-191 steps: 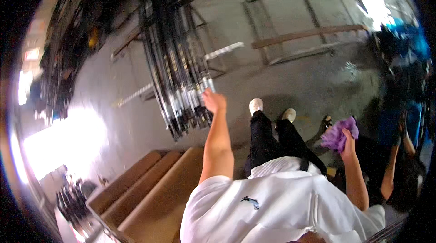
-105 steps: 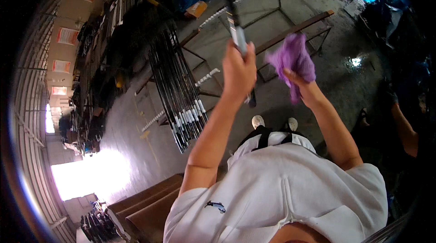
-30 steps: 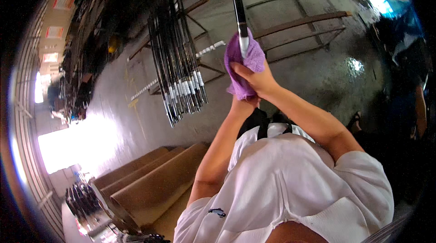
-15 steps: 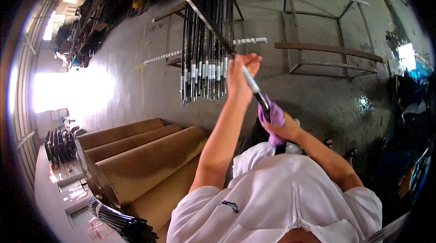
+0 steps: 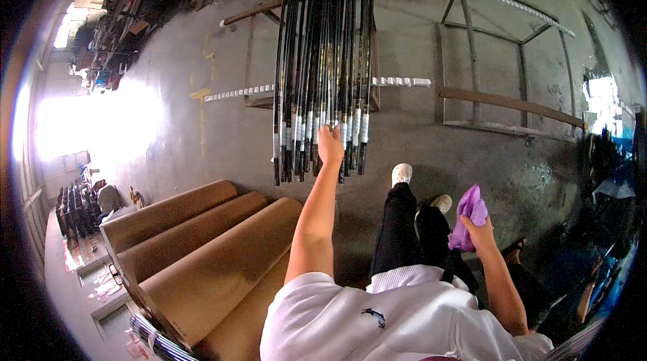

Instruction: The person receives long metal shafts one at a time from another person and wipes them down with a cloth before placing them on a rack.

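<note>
Many slim black rods (image 5: 326, 51), banded in white near their close ends, lie side by side across a rack in front of me. My left hand (image 5: 330, 144) reaches out over these close ends, its fingers closed on a rod in the middle of the row. Exactly how the fingers wrap it is partly hidden by the back of the hand. Off to the right, away from the rods, my right hand (image 5: 477, 227) grips a crumpled purple cloth (image 5: 472, 211), which sticks up above the fingers.
The rack's wrapped white bar (image 5: 401, 82) runs beneath the rods. A metal frame with a brown padded bar (image 5: 512, 106) stands right. Large brown rolls (image 5: 226, 280) lie at lower left, beside a bundle of black rods (image 5: 158, 342). Another person's sandalled foot (image 5: 517, 250) shows at right.
Half a second ago, both hands were on one slanted rod, the cloth wrapped around it. Now my left hand is at the row of rods, and my right hand has moved right with only the cloth.
</note>
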`<control>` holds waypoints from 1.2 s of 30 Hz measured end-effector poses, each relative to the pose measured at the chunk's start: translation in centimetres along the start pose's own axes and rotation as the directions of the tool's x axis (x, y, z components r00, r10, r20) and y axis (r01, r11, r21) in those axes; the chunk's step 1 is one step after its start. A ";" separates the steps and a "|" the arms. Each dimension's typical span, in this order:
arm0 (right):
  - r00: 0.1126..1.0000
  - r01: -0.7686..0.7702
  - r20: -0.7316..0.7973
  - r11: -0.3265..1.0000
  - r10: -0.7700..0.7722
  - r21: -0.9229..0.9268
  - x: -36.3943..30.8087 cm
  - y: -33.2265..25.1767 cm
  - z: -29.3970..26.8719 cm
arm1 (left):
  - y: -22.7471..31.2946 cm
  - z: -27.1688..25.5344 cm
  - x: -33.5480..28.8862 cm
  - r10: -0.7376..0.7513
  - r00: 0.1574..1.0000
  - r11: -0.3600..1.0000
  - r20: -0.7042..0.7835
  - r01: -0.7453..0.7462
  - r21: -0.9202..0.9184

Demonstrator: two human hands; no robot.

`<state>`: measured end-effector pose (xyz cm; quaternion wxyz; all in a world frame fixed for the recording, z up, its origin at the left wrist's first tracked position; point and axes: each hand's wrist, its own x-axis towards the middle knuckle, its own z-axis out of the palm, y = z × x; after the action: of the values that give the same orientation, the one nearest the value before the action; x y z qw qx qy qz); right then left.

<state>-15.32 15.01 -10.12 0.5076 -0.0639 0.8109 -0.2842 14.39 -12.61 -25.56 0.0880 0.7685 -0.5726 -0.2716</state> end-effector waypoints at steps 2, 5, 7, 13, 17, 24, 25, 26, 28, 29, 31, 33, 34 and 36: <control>0.993 0.010 0.121 0.999 -0.015 0.043 0.5 0.9 0.2 | -0.5 1.5 1.5 0.028 1.000 0.998 -0.001 -0.028 0.052; 0.990 0.028 0.141 0.999 -0.031 0.024 0.3 1.8 1.0 | 0.1 2.4 2.3 0.044 0.996 0.992 -0.082 -0.033 0.125; 0.980 0.089 0.177 0.996 -0.091 0.021 0.9 3.4 0.8 | 0.7 1.9 2.9 0.109 0.990 0.960 -0.091 -0.081 0.267; 0.989 0.041 0.136 0.991 -0.058 0.127 0.7 2.1 -0.1 | 1.6 -0.1 4.0 0.049 0.999 0.909 -0.013 -0.039 0.415; 0.996 0.064 0.058 0.991 -0.071 0.119 1.2 1.7 -1.0 | 0.9 0.4 3.7 0.068 0.998 0.902 0.014 -0.068 0.427; 0.992 0.074 0.089 0.985 -0.089 0.155 0.5 2.6 -2.5 | 1.7 -0.6 2.5 -0.079 0.989 0.896 0.128 0.015 0.444; 0.990 0.096 0.091 0.984 -0.110 0.149 0.4 3.0 -2.8 | 1.8 -0.8 2.5 -0.082 0.988 0.893 0.129 0.015 0.450; 0.987 0.117 0.090 0.982 -0.131 0.146 0.4 3.6 -3.0 | 2.0 -0.9 2.6 -0.082 0.988 0.890 0.132 0.013 0.456; 0.984 0.126 0.106 0.977 -0.146 0.175 0.3 4.4 -3.3 | 2.2 -1.1 2.5 -0.027 0.997 0.900 0.073 -0.008 0.437; 0.984 0.111 0.114 0.971 -0.137 0.210 0.3 4.6 -3.5 | 2.2 -1.0 2.6 -0.018 0.998 0.893 0.052 -0.008 0.450; 0.980 0.160 0.080 0.957 -0.184 0.242 -0.6 4.4 -3.9 | 2.5 -1.1 2.1 0.011 0.999 0.886 0.042 -0.029 0.463; 0.983 0.030 0.160 0.942 -0.089 0.335 -1.1 4.1 -4.9 | 2.6 -0.6 1.3 0.086 0.996 0.878 0.021 -0.086 0.470; 0.980 -0.031 0.193 0.922 -0.048 0.386 -1.3 4.1 -5.7 | 3.2 -0.8 0.1 0.126 0.992 0.901 -0.018 -0.107 0.420; 0.925 -0.229 0.372 0.662 -0.081 0.714 -2.4 3.7 -7.2 | 0.4 0.9 -0.2 0.252 0.968 0.887 0.007 -0.234 0.399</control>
<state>-19.70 21.89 -7.88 0.6442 0.1303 0.5133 -0.5518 13.53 -12.38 -26.04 -0.0230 0.6985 -0.7052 -0.1194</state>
